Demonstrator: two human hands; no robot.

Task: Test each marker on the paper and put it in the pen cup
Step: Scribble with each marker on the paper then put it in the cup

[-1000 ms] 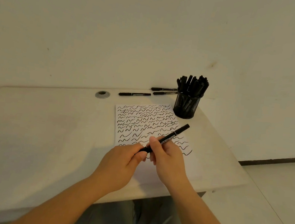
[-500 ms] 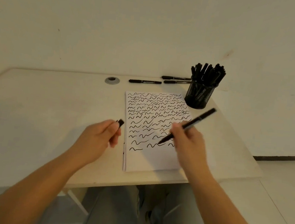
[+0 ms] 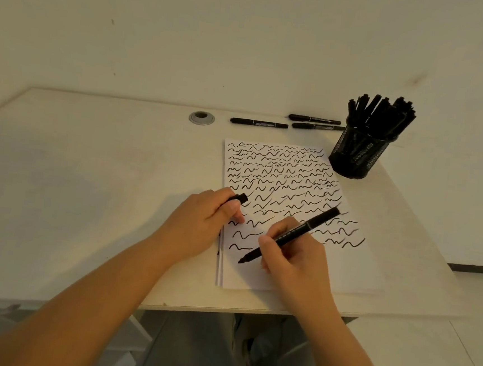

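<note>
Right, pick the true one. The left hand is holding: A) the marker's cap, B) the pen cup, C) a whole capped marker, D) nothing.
A: the left hand pinches the small black cap at the paper's left edge, while the right hand holds the uncapped marker with its tip down at the sheet.

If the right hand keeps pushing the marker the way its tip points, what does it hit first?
Most likely the paper. The right hand holds the marker slanting down and to the left, tip just over a blank patch below the last squiggle. Whether the tip already touches is hard to tell.
</note>
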